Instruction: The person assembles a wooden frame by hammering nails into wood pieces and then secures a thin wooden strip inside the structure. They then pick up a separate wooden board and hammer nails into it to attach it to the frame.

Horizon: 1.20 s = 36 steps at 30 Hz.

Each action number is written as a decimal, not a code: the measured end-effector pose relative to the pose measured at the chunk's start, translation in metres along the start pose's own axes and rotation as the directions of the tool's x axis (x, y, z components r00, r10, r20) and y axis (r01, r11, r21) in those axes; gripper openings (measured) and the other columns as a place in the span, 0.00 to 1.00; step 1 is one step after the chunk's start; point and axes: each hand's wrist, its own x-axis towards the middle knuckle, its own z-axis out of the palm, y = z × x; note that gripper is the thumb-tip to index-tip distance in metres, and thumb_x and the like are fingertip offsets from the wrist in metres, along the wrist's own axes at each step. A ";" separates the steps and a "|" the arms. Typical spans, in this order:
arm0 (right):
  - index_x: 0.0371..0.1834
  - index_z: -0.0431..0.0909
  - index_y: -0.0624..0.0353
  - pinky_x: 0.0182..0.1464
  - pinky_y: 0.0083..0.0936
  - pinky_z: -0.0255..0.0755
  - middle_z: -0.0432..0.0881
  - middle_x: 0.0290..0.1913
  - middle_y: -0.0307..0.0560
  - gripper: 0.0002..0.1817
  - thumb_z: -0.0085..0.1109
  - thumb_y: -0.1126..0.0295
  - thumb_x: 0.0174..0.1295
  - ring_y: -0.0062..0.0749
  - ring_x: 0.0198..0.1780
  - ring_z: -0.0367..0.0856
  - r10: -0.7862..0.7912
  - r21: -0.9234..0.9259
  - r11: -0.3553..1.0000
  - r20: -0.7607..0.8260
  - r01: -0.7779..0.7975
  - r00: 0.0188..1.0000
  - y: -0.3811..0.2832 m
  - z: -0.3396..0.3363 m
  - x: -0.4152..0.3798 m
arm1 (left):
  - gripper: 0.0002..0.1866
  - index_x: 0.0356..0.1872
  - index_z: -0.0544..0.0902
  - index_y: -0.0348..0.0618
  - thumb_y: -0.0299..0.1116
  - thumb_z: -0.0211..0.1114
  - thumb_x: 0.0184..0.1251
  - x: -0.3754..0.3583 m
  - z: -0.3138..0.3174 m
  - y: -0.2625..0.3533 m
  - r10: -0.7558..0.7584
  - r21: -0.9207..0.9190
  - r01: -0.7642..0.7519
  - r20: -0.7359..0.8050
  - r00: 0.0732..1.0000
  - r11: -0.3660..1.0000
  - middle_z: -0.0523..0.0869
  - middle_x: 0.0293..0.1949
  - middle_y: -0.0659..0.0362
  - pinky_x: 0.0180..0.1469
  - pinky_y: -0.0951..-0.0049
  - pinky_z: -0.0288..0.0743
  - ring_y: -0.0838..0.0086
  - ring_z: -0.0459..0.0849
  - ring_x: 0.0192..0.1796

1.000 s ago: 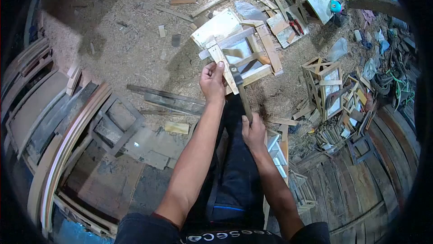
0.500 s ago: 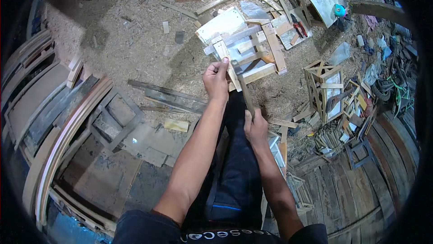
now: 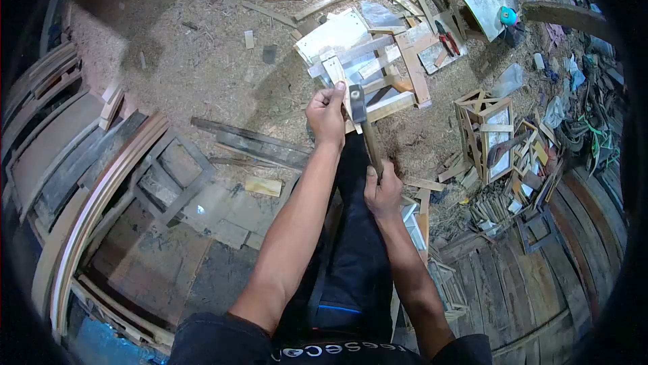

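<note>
My right hand (image 3: 383, 188) is closed around the handle of a hammer (image 3: 358, 103), whose dark metal head hovers over a pale wooden slat (image 3: 333, 70). At the slat's left edge is my left hand (image 3: 326, 115), closed with its thumb against the wood. Whether a nail is between those fingers I cannot make out. The slat belongs to a small wooden frame (image 3: 408, 61) of several strips, lying just past my knees. Part of the slat is hidden behind the hammer head and my thumb.
Red-handled pliers (image 3: 447, 42) lie on a board right of the frame. A white panel (image 3: 334, 35) is behind it. To the right stands a slatted wooden box (image 3: 487, 137) beside scrap wood. Curved wooden pieces (image 3: 101, 210) are stacked at left. Sawdust covers the ground.
The hammer head has lifted off the slat towards me and shows larger. My left hand stays at the slat, shifted very slightly. The frame has barely moved.
</note>
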 end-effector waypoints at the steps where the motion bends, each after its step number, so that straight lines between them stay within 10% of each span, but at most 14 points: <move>1: 0.44 0.76 0.61 0.29 0.45 0.75 0.82 0.28 0.59 0.12 0.57 0.62 0.70 0.58 0.29 0.83 -0.063 -0.010 0.998 -0.024 0.063 0.998 0.002 0.002 -0.001 | 0.12 0.26 0.81 0.44 0.36 0.73 0.65 0.000 0.001 0.001 0.024 -0.025 -0.024 0.022 0.999 0.999 0.75 0.18 0.70 0.20 0.81 0.58 0.87 0.67 0.18; 15: 0.41 0.76 0.62 0.31 0.41 0.74 0.80 0.26 0.60 0.14 0.58 0.60 0.70 0.56 0.28 0.82 0.115 -0.042 0.992 -0.021 -0.115 0.993 0.002 0.001 -0.002 | 0.12 0.26 0.81 0.44 0.36 0.73 0.65 0.005 0.002 0.003 -0.012 -0.019 0.013 0.039 0.999 1.000 0.77 0.19 0.69 0.21 0.82 0.59 0.87 0.69 0.19; 23: 0.30 0.74 0.61 0.22 0.24 0.61 0.70 0.18 0.33 0.17 0.60 0.58 0.70 0.18 0.21 0.69 0.266 0.197 0.950 -0.100 -0.243 0.959 -0.018 -0.057 0.015 | 0.14 0.31 0.83 0.41 0.41 0.69 0.70 0.009 -0.011 0.000 -0.052 0.185 0.028 0.122 0.991 0.982 0.77 0.21 0.70 0.24 0.82 0.61 0.88 0.68 0.21; 26: 0.32 0.76 0.57 0.20 0.16 0.57 0.71 0.20 0.30 0.15 0.58 0.58 0.73 0.13 0.20 0.67 0.617 0.553 0.668 -0.037 -0.498 0.786 -0.035 -0.084 0.048 | 0.16 0.33 0.85 0.40 0.42 0.62 0.75 0.010 -0.023 0.004 -0.040 0.269 -0.014 0.194 0.980 0.963 0.80 0.24 0.70 0.29 0.83 0.65 0.88 0.72 0.26; 36: 0.45 0.83 0.68 0.29 0.23 0.70 0.81 0.28 0.40 0.22 0.72 0.59 0.59 0.22 0.25 0.76 0.369 0.219 0.906 0.007 -0.362 0.929 0.117 -0.057 0.243 | 0.14 0.48 0.83 0.38 0.40 0.62 0.75 -0.014 -0.004 0.018 -0.044 0.382 0.011 0.076 0.996 0.924 0.85 0.40 0.63 0.44 0.80 0.74 0.84 0.81 0.41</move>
